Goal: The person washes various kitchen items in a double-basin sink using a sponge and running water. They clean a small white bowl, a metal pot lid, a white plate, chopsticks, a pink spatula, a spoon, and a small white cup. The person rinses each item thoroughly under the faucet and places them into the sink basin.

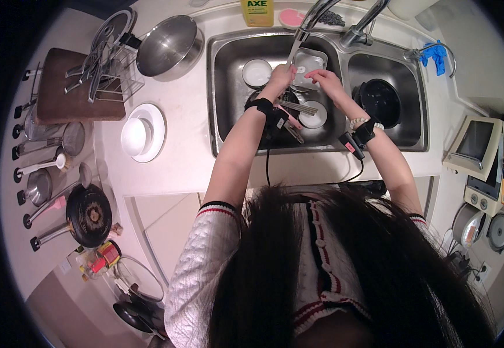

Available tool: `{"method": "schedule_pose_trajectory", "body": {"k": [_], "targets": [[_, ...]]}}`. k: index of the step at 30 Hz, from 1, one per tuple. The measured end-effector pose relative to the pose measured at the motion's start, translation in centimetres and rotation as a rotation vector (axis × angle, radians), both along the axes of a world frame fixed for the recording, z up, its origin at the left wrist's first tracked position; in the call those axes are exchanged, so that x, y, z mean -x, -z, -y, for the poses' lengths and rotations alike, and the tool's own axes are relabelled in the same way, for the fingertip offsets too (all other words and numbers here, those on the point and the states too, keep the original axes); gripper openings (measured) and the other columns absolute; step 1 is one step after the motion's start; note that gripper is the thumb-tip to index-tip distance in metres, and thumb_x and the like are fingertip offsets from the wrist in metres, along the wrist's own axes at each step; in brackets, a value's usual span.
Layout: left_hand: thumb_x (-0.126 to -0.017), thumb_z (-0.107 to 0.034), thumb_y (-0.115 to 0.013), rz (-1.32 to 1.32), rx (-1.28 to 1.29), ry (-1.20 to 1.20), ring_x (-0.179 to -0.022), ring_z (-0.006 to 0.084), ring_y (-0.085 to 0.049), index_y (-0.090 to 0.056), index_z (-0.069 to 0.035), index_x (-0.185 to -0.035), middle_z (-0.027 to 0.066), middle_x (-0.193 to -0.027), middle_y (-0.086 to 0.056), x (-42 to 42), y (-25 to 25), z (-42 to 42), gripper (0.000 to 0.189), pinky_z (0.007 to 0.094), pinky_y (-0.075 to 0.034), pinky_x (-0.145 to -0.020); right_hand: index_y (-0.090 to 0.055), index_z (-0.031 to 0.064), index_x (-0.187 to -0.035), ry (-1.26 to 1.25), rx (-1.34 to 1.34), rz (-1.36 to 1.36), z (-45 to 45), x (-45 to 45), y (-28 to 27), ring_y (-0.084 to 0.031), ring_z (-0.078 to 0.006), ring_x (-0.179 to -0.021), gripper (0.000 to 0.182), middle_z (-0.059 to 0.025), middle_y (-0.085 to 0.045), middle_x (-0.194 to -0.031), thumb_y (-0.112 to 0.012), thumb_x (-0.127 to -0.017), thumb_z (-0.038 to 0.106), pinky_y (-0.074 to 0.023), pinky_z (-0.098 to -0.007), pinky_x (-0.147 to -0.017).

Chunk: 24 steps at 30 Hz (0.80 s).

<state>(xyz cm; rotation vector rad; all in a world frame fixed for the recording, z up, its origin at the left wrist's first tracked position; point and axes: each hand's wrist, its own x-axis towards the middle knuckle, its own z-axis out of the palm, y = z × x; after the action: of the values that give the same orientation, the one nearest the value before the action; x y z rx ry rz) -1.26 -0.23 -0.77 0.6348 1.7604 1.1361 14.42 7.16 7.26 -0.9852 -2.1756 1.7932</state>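
Water runs from the chrome faucet (309,19) onto my left hand (283,76), whose fingers are curled over the large sink basin (230,113); whether it holds anything cannot be told. My right hand (325,80) is beside it with bent fingers, over the edge of a clear rectangular container (310,61); I see nothing in its grasp. A white bowl (256,73) lies to the left of my hands. Below them are a dark pan partly hidden by my left wrist, metal chopsticks (297,107), a pink-handled utensil (290,116) and a small white dish (315,115).
A black bowl (380,103) sits in the smaller right basin. Left of the sink are a steel pan (169,47) and a white bowl on a plate (158,130). Behind the sink stand a yellow detergent bottle (258,13) and a pink sponge (292,18).
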Motion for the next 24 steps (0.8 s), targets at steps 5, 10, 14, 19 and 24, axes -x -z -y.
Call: {"method": "schedule_pose_trajectory", "body": {"k": [5,10,14,19,24], "targets": [[-0.073,-0.007,-0.049,-0.287,0.003,0.226,-0.085,0.0347,-0.053,-0.046,-0.001,-0.097,0.0188,-0.091,-0.055,0.1,0.4,3.2,0.024,0.0399,-0.041,-0.074,-0.063,0.0040,-0.085,-0.004,0.061,-0.020,0.7,-0.5,0.4,-0.050,-0.0100,-0.072,0.019,-0.0017,-0.060,-0.079,-0.048,-0.079,0.014,-0.0398,-0.0221,-0.067],[-0.070,-0.005,-0.046,-0.663,-0.009,0.195,-0.092,0.0271,-0.054,-0.058,-0.012,-0.088,0.0123,-0.093,-0.058,3.6,-5.2,10.8,0.023,0.0331,-0.042,-0.078,-0.062,0.0037,-0.086,-0.036,0.121,0.004,1.4,-1.1,1.4,-0.048,-0.0078,-0.071,0.020,-0.0004,-0.056,-0.076,-0.048,-0.080,0.016,-0.0376,-0.0195,-0.065],[-0.079,-0.018,-0.048,-0.715,0.233,-0.313,-0.082,0.0230,-0.059,-0.059,-0.012,-0.089,0.0076,-0.086,-0.062,8.3,-12.2,19.9,0.016,0.0324,-0.044,-0.071,-0.062,0.0032,-0.086,-0.070,0.139,0.072,2.8,-1.4,1.9,-0.048,-0.0075,-0.072,0.020,-0.0003,-0.056,-0.076,-0.048,-0.080,0.017,-0.0371,-0.0187,-0.064],[-0.068,-0.026,-0.064,-1.296,0.474,-1.024,-0.092,0.0314,-0.051,-0.054,-0.003,-0.096,0.0176,-0.098,-0.054,15.7,-12.1,34.2,0.038,0.0401,-0.039,-0.079,-0.062,0.0038,-0.085,-0.086,0.134,0.050,3.7,-2.0,3.2,-0.047,-0.0063,-0.070,0.021,0.0011,-0.055,-0.075,-0.046,-0.081,0.016,-0.0359,-0.0183,-0.062],[-0.070,-0.024,-0.061,-0.599,0.625,-0.891,-0.074,0.0269,-0.059,-0.045,0.005,-0.101,0.0179,-0.088,-0.057,20.4,-6.9,41.8,0.046,0.0359,-0.047,-0.059,-0.063,0.0053,-0.086,-0.068,0.135,-0.015,3.6,-2.9,4.1,-0.046,-0.0055,-0.068,0.020,0.0022,-0.054,-0.072,-0.046,-0.081,0.016,-0.0341,-0.0183,-0.057]]}}
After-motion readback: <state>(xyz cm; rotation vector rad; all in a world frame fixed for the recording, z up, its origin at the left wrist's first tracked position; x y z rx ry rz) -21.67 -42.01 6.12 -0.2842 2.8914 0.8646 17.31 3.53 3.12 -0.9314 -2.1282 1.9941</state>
